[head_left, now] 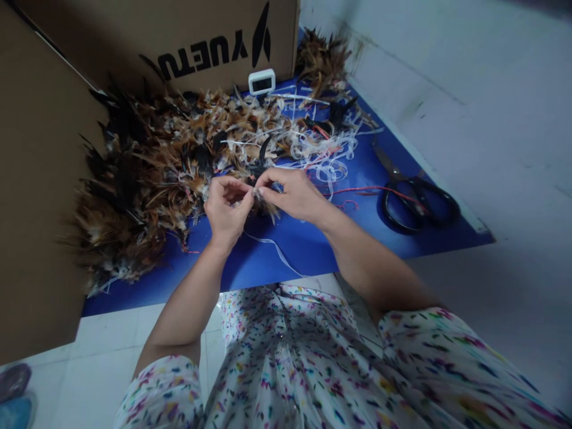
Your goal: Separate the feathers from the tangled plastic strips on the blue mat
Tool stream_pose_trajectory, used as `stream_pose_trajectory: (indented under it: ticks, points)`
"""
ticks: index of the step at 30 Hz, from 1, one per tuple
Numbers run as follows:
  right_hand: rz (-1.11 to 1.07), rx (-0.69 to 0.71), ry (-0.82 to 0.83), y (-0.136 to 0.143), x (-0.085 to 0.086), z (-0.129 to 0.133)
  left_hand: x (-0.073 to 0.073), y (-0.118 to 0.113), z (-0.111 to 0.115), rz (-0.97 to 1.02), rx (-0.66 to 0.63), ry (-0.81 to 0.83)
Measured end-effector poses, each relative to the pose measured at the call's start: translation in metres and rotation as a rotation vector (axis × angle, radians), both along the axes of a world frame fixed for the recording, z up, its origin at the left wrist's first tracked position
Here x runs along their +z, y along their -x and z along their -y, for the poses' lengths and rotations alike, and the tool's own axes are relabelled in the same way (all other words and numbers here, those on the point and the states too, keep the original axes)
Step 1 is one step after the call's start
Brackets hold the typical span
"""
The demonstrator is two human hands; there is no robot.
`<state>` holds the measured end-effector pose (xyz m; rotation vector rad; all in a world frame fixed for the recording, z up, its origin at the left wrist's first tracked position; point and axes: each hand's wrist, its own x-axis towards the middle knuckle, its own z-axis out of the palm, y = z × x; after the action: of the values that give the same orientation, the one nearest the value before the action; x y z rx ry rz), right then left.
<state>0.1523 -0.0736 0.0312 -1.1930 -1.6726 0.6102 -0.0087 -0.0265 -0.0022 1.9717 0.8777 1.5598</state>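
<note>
My left hand [227,208] and my right hand [290,192] meet at their fingertips above the blue table [295,244]. Both pinch the base of a small feather bundle [267,208], whose tips hang below my right fingers. A thin white ribbon [277,247] trails beneath my hands to the table's front edge. Behind and to the left spreads a large heap of brown and black feathers [179,143]. Tangled white ribbons [330,152] lie beyond my right hand, and a red string [366,189] runs from there to the right.
Black-handled scissors [402,205] rest at the right of the table. A cardboard box [134,42] stands behind the feathers, with more cardboard [40,179] on the left. A small white device [261,82] sits by the box. The wall [469,107] borders the right side.
</note>
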Motion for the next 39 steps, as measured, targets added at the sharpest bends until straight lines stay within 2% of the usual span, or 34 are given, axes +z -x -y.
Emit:
stream_pose_trajectory:
  ticks: [11,21,39]
  points:
    - [0.094,-0.052,-0.049,0.0037,-0.0023,-0.0022,0.0041,-0.0023,0.0023,0.118,-0.077,0.094]
    - [0.111,-0.085,-0.069,0.0032,-0.0021,-0.0017,0.0041,-0.0039,-0.0003,0.256,-0.167,0.284]
    - [0.146,-0.161,-0.094,0.0014,0.0015,-0.0002,0.0032,-0.0033,-0.0032,0.339,-0.122,0.285]
